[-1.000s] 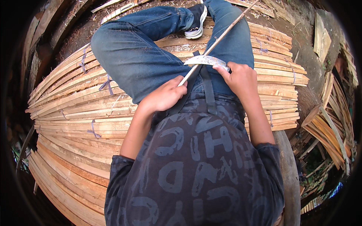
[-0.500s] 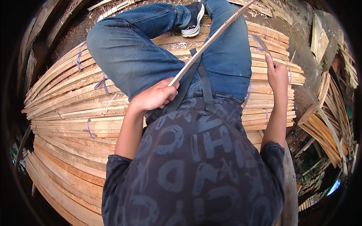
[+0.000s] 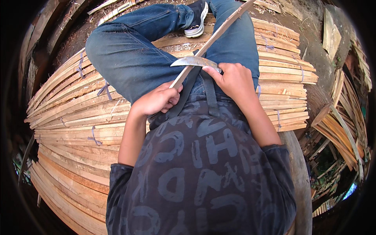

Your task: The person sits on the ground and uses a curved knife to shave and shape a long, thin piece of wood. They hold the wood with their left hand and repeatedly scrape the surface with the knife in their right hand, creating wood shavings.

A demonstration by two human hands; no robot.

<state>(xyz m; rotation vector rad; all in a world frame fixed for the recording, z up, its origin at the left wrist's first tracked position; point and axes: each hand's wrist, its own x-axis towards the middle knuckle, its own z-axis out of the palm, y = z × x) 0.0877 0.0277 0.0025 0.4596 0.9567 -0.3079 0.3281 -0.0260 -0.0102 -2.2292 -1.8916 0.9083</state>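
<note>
My left hand [image 3: 156, 101] grips the near end of a long thin wooden stick [image 3: 213, 39] that slants up and away over my lap to the top right. My right hand [image 3: 234, 80] is closed on the handle of a curved grey knife [image 3: 192, 61]. Its blade lies across the stick just above my left hand, touching it. I sit in blue jeans [image 3: 133, 58] on stacked slats, one dark and white shoe [image 3: 196, 19] ahead of me.
Bundles of thin wooden slats [image 3: 74, 121] tied with purple string lie under and around me. More loose slats [image 3: 340, 129] pile up at the right, next to a round log edge [image 3: 299, 176]. Bare earth [image 3: 309, 35] shows at the top.
Half a second ago my right hand was out to the right, away from the stick. It has come back in, and the knife blade rests across the stick again as it did a second ago.
</note>
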